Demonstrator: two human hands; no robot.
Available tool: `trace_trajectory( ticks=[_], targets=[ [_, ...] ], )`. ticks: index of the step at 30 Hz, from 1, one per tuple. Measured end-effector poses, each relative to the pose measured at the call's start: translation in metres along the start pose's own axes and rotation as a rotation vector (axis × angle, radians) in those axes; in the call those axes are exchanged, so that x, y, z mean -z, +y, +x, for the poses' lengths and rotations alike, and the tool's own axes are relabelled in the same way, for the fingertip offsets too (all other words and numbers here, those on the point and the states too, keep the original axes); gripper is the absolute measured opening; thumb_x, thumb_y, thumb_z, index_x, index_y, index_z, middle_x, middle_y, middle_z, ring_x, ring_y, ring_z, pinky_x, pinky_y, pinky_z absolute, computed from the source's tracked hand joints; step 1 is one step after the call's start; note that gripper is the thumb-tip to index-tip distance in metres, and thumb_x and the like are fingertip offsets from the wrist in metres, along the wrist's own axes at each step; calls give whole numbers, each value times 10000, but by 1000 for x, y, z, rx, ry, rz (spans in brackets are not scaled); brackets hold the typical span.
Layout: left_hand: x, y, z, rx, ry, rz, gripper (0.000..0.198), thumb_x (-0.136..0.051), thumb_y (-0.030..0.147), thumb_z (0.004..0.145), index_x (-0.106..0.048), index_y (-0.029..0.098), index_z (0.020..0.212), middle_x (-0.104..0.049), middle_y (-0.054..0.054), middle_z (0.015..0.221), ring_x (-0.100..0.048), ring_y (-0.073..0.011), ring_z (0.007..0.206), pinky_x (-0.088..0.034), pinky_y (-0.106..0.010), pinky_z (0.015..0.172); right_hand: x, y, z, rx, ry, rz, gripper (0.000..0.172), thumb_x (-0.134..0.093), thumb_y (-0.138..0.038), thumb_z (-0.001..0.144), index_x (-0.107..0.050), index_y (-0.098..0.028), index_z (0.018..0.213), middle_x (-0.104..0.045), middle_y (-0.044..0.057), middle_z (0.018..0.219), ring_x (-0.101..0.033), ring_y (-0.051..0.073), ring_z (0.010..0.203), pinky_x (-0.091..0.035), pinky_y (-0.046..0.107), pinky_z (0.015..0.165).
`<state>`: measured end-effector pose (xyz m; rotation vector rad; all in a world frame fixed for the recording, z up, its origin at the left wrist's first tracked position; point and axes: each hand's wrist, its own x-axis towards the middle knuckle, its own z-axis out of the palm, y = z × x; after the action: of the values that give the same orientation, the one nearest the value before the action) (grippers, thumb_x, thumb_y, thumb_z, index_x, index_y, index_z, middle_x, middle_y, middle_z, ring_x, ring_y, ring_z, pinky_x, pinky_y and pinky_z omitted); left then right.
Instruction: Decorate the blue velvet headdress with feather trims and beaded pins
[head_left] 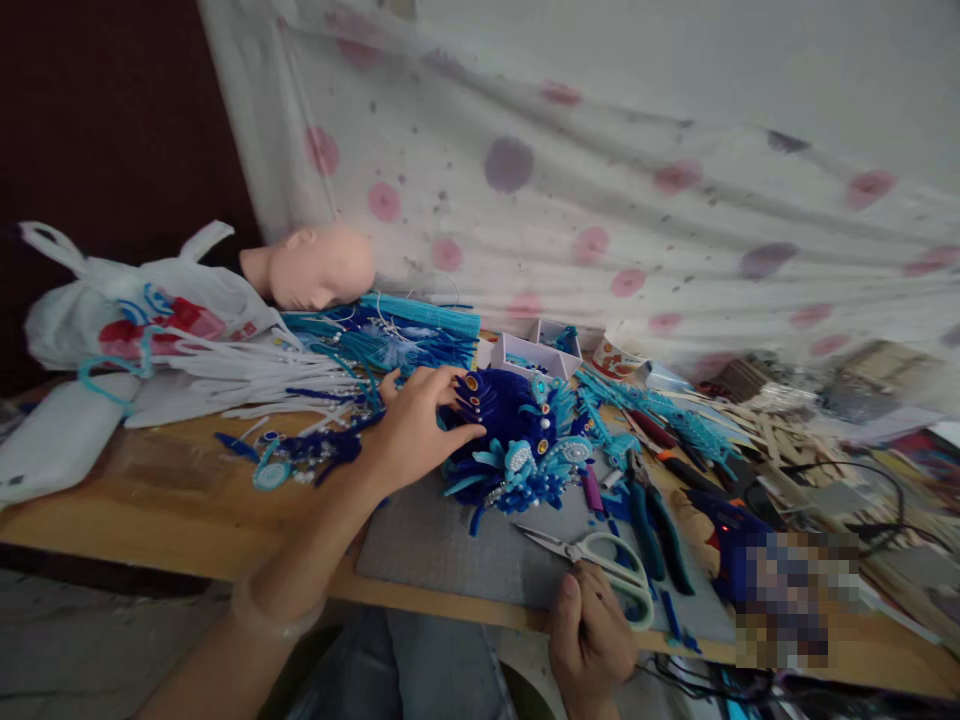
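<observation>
My left hand (412, 425) reaches across the table and grips the left side of a dark-blue headdress (499, 405), thumb in front and fingers behind. Light-blue petals, pearls and gold-rimmed gems decorate the headdress, which rests on a grey mat (442, 555). At the table's front edge my right hand (592, 635) is closed in a fist; anything inside it is hidden. Just beyond that fist lie scissors (611, 565) with pale green handles, their blades pointing left. Dark-handled pliers (656, 525) lie to the right of the scissors.
A mannequin head (322, 268) lies behind blue tassels (427, 330). White plastic bag (150, 310) and white strips stand left. Small white boxes (532, 355) sit behind the headdress. A blue glue gun (731, 530), cables and cluttered strips occupy the right.
</observation>
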<state>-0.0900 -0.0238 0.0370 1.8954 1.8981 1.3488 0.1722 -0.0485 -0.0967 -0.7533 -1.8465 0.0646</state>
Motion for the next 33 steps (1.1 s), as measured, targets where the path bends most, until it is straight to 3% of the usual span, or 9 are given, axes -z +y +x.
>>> trace_trajectory(
  ticks=[5, 14, 17, 21, 28, 31, 33],
  targets=[
    [0, 2, -2, 29, -42, -33, 473, -805, 236, 739, -546, 223, 1135, -764, -13, 954, -647, -263, 1090, -195, -547, 1088, 0, 0, 0, 1, -19, -4, 339, -498, 8, 894, -396, -211, 657, -366, -31, 616, -410, 131, 604, -352, 287, 582],
    [-8, -1, -4, 25, 34, -58, 478, -838, 273, 713, -562, 216, 1099, -773, 2, 862, -644, -282, 1069, -251, -566, 1052, 1, -3, 3, 3, -34, 2, 350, -491, 31, 878, -371, -209, 654, -352, -37, 613, -398, 126, 602, -336, 280, 586],
    [-8, -2, -3, 34, 89, -18, 482, -867, 291, 675, -610, 212, 1076, -764, -34, 898, -621, -305, 1106, -267, -588, 1049, 1, -3, 4, 8, -40, -9, 345, -485, 28, 884, -371, -207, 659, -358, -35, 613, -393, 123, 602, -326, 280, 585],
    [-6, -4, 1, -3, 177, 57, 452, -887, 333, 638, -685, 197, 1018, -725, -113, 1102, -576, -336, 1166, -344, -558, 1011, 1, -2, 4, 20, -50, -24, 342, -489, 33, 881, -378, -206, 664, -364, -33, 612, -400, 125, 610, -321, 279, 583],
    [8, -15, 1, -106, 269, 37, 290, -715, 334, 841, -694, 219, 1106, -717, -56, 1172, -578, -269, 1153, -384, -466, 1014, 0, -2, 4, 31, -45, -32, 360, -489, 40, 879, -358, -210, 655, -334, -40, 604, -373, 121, 586, -290, 281, 563],
    [20, -20, -5, -111, 377, 14, 227, -644, 303, 891, -695, 200, 1087, -716, -67, 1157, -597, -253, 1127, -399, -440, 1010, 0, -1, 4, 39, -44, -42, 346, -496, 32, 876, -371, -210, 662, -344, -38, 617, -386, 121, 589, -307, 278, 568],
    [27, -23, -10, -89, 485, -3, 178, -650, 264, 879, -699, 193, 1035, -738, -55, 1025, -624, -236, 1049, -423, -408, 975, 0, -1, 4, 45, -47, -52, 330, -499, 24, 875, -388, -209, 669, -364, -34, 624, -403, 121, 594, -328, 274, 571]
  ],
)
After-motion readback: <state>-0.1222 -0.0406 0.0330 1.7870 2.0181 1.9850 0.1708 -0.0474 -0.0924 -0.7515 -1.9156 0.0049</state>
